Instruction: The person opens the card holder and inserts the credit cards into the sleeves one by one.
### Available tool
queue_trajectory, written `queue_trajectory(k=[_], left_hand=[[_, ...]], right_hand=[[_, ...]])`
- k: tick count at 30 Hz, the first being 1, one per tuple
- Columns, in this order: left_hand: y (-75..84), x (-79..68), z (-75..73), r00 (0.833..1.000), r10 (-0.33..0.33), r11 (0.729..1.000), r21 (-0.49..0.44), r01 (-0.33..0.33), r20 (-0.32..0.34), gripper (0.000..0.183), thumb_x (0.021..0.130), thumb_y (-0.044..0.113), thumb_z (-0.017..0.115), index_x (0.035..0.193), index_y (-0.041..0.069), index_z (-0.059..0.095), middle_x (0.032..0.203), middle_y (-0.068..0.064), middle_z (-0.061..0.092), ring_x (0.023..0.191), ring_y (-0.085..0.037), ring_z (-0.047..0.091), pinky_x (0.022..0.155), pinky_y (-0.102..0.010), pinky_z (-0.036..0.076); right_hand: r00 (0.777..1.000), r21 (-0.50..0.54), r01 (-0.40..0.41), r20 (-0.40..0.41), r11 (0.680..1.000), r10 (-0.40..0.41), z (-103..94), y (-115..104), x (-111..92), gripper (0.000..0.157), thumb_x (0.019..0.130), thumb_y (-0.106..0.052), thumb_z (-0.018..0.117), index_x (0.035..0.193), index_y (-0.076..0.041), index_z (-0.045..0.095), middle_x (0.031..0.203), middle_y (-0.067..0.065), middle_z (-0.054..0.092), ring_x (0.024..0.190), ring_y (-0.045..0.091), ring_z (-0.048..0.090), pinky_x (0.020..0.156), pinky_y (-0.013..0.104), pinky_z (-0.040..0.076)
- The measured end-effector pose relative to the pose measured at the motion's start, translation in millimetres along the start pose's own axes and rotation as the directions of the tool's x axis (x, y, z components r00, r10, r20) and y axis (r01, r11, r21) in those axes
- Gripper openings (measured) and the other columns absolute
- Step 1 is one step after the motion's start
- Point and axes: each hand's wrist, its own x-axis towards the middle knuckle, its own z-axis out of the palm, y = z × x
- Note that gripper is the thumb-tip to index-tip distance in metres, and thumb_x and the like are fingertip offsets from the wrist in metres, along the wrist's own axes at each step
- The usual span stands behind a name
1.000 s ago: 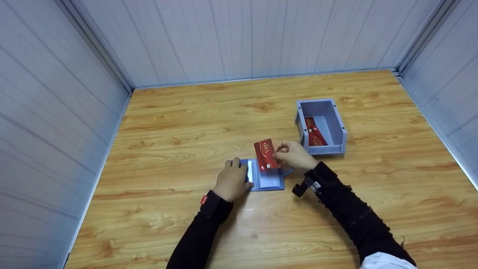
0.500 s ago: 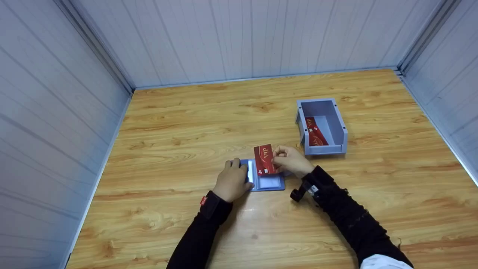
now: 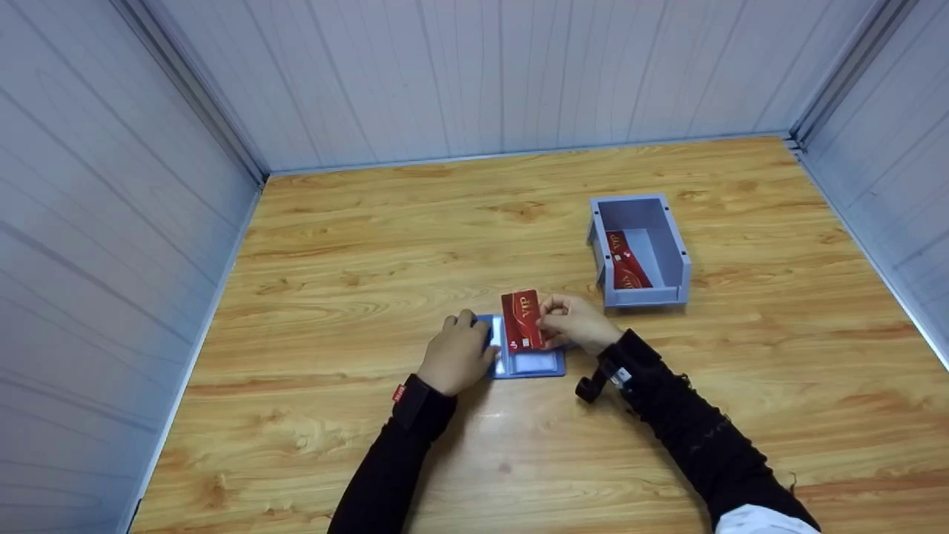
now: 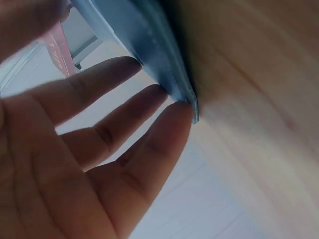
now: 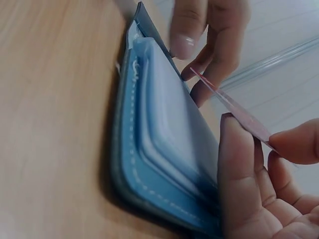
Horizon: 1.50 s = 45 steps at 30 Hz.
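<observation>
A blue stitched card holder [image 3: 535, 363] with clear plastic sleeves lies opened flat on the table. My left hand [image 3: 458, 354] rests on its left flap; in the left wrist view, extended fingers [image 4: 149, 144] touch the cover's edge. My right hand [image 3: 574, 322] pinches a red VIP card [image 3: 522, 319] by its right side, between thumb and fingers. The card is tilted above the clear sleeves [image 5: 174, 114], seen nearly edge-on in the right wrist view. The far part of the right page is hidden beneath the card and hand.
A grey open-front bin [image 3: 645, 297] stands to the right, beyond my right hand. Red VIP cards [image 3: 626, 263] lie inside it against its left wall. Pale panel walls [image 3: 474, 81] bound the wooden table [image 3: 356, 245] at the back and sides.
My right hand has brought the red card lower and nearer over the card holder, then slightly left. My left hand stays on the left flap, shifting only a little.
</observation>
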Motion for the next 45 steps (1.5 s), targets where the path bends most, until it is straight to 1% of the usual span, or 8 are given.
queue_trajectory(k=[4, 7, 11, 17, 21, 38, 42, 45], left_hand=[[3.4, 4.5, -2.6, 0.996, -0.048, 0.989, -0.144, 0.036, -0.075, 0.035, 0.097, 0.025, 0.058, 0.122, 0.001, 0.065, 0.115, -0.017, 0.065, 0.105, -0.034, 0.062, 0.087, -0.047, 0.054], [6.5, 6.9, -4.6, 0.992, -0.081, 0.943, -0.329, 0.046, -0.093, 0.04, 0.096, 0.024, 0.06, 0.127, 0.0, 0.06, 0.114, -0.016, 0.067, 0.105, -0.032, 0.065, 0.091, -0.046, 0.053], [9.3, 9.3, -5.3, 0.992, -0.115, 0.826, -0.56, 0.067, -0.052, 0.044, 0.095, 0.022, 0.062, 0.131, -0.002, 0.056, 0.11, -0.015, 0.068, 0.101, -0.028, 0.066, 0.088, -0.042, 0.054], [13.1, 13.6, -2.2, 0.985, -0.16, 0.635, -0.77, 0.058, -0.057, 0.03, 0.093, 0.01, 0.062, 0.121, 0.001, 0.058, 0.096, -0.014, 0.068, 0.077, -0.017, 0.065, 0.067, -0.029, 0.056], [13.5, 15.8, 1.8, 0.976, -0.199, 0.573, -0.818, 0.041, -0.09, 0.021, 0.091, 0.003, 0.062, 0.11, -0.001, 0.057, 0.088, -0.014, 0.066, 0.065, -0.011, 0.058, 0.057, -0.025, 0.053], [2.6, 17.2, -9.2, 0.968, -0.234, 0.521, -0.852, 0.046, -0.09, 0.02, 0.091, -0.001, 0.061, 0.11, -0.005, 0.057, 0.092, -0.016, 0.064, 0.07, -0.014, 0.059, 0.065, -0.032, 0.058], [-0.7, 15.9, -16.5, 0.965, -0.247, 0.504, -0.862, 0.05, -0.088, 0.02, 0.091, -0.003, 0.06, 0.11, -0.005, 0.057, 0.09, -0.013, 0.062, 0.068, -0.012, 0.058, 0.065, -0.037, 0.059], [-3.8, 15.3, -19.8, 0.965, -0.25, 0.496, -0.866, 0.06, -0.076, 0.019, 0.09, -0.003, 0.059, 0.109, -0.005, 0.056, 0.087, -0.01, 0.061, 0.064, -0.012, 0.058, 0.063, -0.037, 0.059]], right_hand=[[1.0, 0.019, 0.003, 0.011, 1.0, -0.003, 0.7, 0, 0, 0.017, 0.089, 0.007, 0.058, 0.087, -0.008, 0.051, 0.073, -0.001, 0.06, 0.063, 0.011, 0.062, 0.061, 0.026, 0.059], [1.0, 0.021, 0.01, 0.022, 1.0, -0.01, 1.1, 0, -1, 0.017, 0.089, 0.007, 0.058, 0.087, -0.008, 0.051, 0.074, -0.001, 0.06, 0.064, 0.012, 0.063, 0.061, 0.026, 0.059], [0.998, 0.024, 0.034, 0.049, 0.999, -0.035, 1.7, -1, -2, 0.015, 0.088, 0.006, 0.056, 0.087, -0.008, 0.051, 0.076, -0.001, 0.061, 0.066, 0.012, 0.064, 0.061, 0.025, 0.059], [0.993, 0.037, 0.074, 0.085, 0.997, -0.077, 2.1, -1, -3, 0.015, 0.088, 0.007, 0.055, 0.088, -0.008, 0.051, 0.077, -0.001, 0.065, 0.066, 0.012, 0.066, 0.064, 0.027, 0.06], [0.991, 0.038, 0.087, 0.095, 0.995, -0.09, 3.6, -3, -4, 0.015, 0.088, 0.007, 0.055, 0.088, -0.008, 0.051, 0.078, 0.0, 0.066, 0.066, 0.013, 0.067, 0.064, 0.028, 0.06], [0.993, -0.103, 0.117, 0.043, 0.988, -0.113, -1.2, -11, -8, 0.015, 0.094, -0.007, 0.061, 0.105, 0.003, 0.058, 0.084, 0.005, 0.065, 0.069, 0.015, 0.067, 0.065, 0.028, 0.06], [0.984, -0.263, 0.172, 0.009, 0.949, -0.175, -6.3, -14, -10, 0.02, 0.093, -0.01, 0.062, 0.105, 0.005, 0.06, 0.087, 0.006, 0.065, 0.072, 0.015, 0.066, 0.066, 0.028, 0.06], [0.974, -0.41, 0.206, -0.003, 0.889, -0.227, -9.4, -16, -13, 0.02, 0.093, -0.013, 0.064, 0.104, 0.004, 0.063, 0.089, 0.009, 0.065, 0.072, 0.015, 0.064, 0.065, 0.027, 0.058]])
